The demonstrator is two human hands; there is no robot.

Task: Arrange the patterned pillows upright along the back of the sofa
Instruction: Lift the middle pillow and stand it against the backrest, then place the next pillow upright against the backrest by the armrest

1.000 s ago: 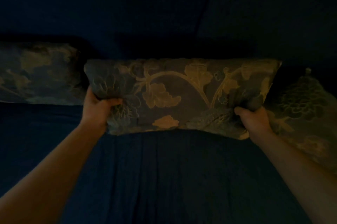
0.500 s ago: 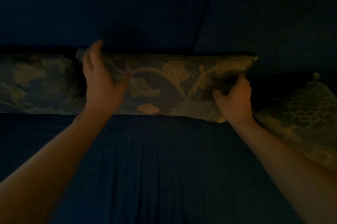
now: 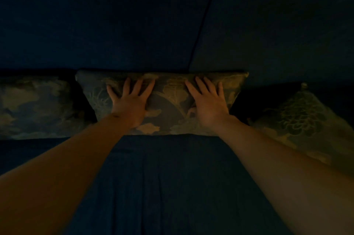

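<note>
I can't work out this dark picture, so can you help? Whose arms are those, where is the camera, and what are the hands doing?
The camera sits on a person's head and looks forward and down, so you see that person's own two bare arms reaching out. There is only this one view.

The dark blue thing is a sofa: its seat is below, its back above. Three patterned pillows stand in a row where seat and back meet. The left hand and the right hand lie flat, fingers spread, on the front of the middle pillow, pressing it against the sofa back. Nothing is gripped. The left pillow stands beside it, and the right pillow leans, tilted. The room is dim, so finer details are hard to see.
</note>
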